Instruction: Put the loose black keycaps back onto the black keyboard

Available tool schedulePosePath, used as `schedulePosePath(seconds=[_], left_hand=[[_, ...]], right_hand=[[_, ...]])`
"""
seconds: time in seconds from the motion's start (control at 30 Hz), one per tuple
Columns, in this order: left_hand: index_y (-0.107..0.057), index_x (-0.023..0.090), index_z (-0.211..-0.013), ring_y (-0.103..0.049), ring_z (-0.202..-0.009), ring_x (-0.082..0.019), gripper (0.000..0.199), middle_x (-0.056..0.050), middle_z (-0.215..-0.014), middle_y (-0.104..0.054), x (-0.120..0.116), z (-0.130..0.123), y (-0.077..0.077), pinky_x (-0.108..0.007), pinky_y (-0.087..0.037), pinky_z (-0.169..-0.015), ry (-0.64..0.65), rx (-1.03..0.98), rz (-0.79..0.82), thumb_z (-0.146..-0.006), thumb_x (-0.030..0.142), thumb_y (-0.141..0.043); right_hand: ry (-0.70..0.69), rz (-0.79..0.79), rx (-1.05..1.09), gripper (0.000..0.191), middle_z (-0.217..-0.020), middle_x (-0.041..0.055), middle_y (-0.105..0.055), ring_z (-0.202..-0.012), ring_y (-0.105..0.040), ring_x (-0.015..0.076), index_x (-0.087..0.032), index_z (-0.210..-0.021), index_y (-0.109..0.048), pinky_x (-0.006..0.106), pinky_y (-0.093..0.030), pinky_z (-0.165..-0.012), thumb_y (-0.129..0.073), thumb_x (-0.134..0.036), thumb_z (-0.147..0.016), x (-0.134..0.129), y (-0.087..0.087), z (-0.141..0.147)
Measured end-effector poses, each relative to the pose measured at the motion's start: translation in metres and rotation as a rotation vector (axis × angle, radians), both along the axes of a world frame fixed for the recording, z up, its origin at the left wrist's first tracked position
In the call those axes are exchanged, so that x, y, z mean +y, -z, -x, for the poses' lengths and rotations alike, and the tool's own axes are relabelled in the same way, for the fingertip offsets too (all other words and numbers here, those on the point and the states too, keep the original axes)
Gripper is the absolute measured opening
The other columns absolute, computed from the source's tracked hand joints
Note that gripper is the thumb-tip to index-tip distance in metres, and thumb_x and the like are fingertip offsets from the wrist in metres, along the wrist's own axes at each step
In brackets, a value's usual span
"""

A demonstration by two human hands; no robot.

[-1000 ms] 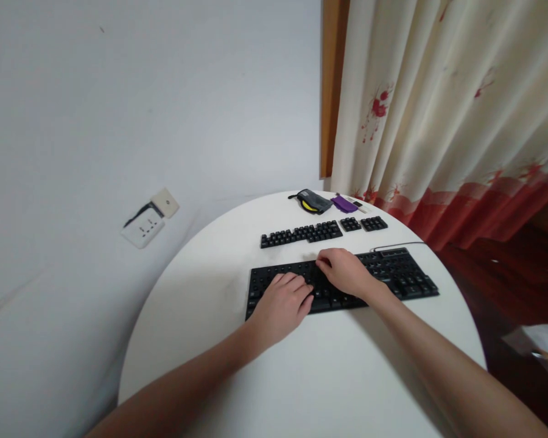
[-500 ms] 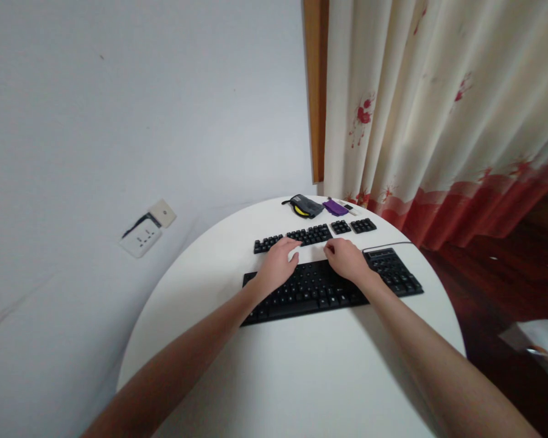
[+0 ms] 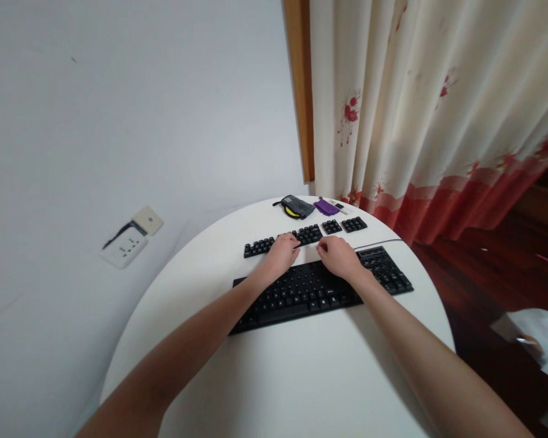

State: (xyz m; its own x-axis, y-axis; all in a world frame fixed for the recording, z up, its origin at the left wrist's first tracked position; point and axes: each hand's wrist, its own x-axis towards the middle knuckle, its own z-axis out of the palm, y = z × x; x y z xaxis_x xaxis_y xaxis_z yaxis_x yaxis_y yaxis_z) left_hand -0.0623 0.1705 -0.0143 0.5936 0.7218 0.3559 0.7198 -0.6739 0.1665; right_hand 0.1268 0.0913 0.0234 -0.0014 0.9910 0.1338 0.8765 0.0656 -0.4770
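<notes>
My left hand point(image 3: 282, 253) at the keys point(image 3: 309, 233), my right hand point(image 3: 339, 255) just short of them
The keyboard point(image 3: 292, 296) lies on the table point(image 3: 329, 365) under my wrists, the keys lined up beyond it; my right hand is curled, and I cannot tell whether either pinches anything

Soft, dim light, diffuse shadows across the white table point(image 3: 301, 371), slight blur.
</notes>
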Motion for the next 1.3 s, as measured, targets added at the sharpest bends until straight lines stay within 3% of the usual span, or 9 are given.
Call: schedulePosePath(seconds=[0.2, 0.4, 0.53, 0.73, 1.0, 1.3], left_hand=[[-0.075, 0.015, -0.097, -0.062, -0.096, -0.022, 0.020, -0.009, -0.098, -0.068, -0.017, 0.005, -0.005, -0.038, -0.051, -0.094, 0.058, -0.012, 0.013, -0.086, 0.011, -0.060], [-0.074, 0.017, -0.100, -0.062, -0.095, -0.019, 0.023, -0.006, -0.098, -0.067, -0.037, 0.008, -0.011, -0.036, -0.051, -0.093, 0.124, -0.059, 0.085, -0.087, 0.008, -0.058], [-0.071, 0.017, -0.108, -0.062, -0.101, -0.021, 0.025, -0.007, -0.106, -0.068, -0.038, 0.009, -0.014, -0.038, -0.049, -0.097, 0.075, -0.086, 0.071, -0.085, 0.011, -0.064], [-0.074, 0.017, -0.090, -0.066, -0.090, -0.020, 0.012, -0.005, -0.092, -0.072, -0.037, 0.010, -0.018, -0.034, -0.050, -0.090, 0.045, -0.038, 0.135, -0.084, 0.010, -0.065], [-0.073, 0.018, -0.086, -0.068, -0.086, -0.021, 0.009, -0.004, -0.089, -0.075, -0.041, 0.016, -0.026, -0.034, -0.052, -0.086, -0.057, -0.112, 0.196, -0.080, 0.013, -0.068], [-0.073, 0.021, -0.084, -0.067, -0.081, -0.018, 0.006, -0.001, -0.086, -0.073, -0.105, 0.028, -0.038, -0.030, -0.051, -0.078, 0.011, -0.296, 0.314, -0.079, 0.019, -0.072]], right_hand=[[-0.018, -0.007, 0.016, 0.022, -0.090, 0.0094, -0.073, -0.089, -0.066, 0.0226, -0.020, -0.086, -0.069, 0.029, -0.041, -0.073, -0.049, -0.025, -0.092, 0.000, 0.000, 0.000], [-0.141, -0.077, 0.027, 0.015, -0.091, 0.0063, -0.072, -0.087, -0.064, 0.0189, -0.019, -0.088, -0.070, 0.026, -0.042, -0.077, -0.055, -0.020, -0.090, 0.004, 0.012, 0.008], [-0.195, -0.158, 0.012, 0.013, -0.096, 0.0076, -0.070, -0.094, -0.060, 0.0194, -0.018, -0.093, -0.070, 0.027, -0.041, -0.086, -0.058, -0.019, -0.090, 0.006, 0.021, 0.016], [-0.394, -0.183, 0.003, 0.020, -0.101, 0.0076, -0.071, -0.100, -0.059, 0.0188, -0.017, -0.093, -0.073, 0.028, -0.039, -0.095, -0.053, -0.022, -0.095, 0.005, 0.026, 0.022], [-0.419, -0.158, 0.022, 0.024, -0.100, 0.0100, -0.069, -0.097, -0.060, 0.0179, -0.014, -0.091, -0.073, 0.027, -0.042, -0.092, -0.050, -0.021, -0.096, 0.004, 0.030, 0.025], [-0.380, -0.224, 0.141, 0.018, -0.097, 0.0100, -0.064, -0.092, -0.059, 0.0175, -0.012, -0.085, -0.073, 0.028, -0.044, -0.091, -0.055, -0.009, -0.089, 0.007, 0.033, 0.025]])
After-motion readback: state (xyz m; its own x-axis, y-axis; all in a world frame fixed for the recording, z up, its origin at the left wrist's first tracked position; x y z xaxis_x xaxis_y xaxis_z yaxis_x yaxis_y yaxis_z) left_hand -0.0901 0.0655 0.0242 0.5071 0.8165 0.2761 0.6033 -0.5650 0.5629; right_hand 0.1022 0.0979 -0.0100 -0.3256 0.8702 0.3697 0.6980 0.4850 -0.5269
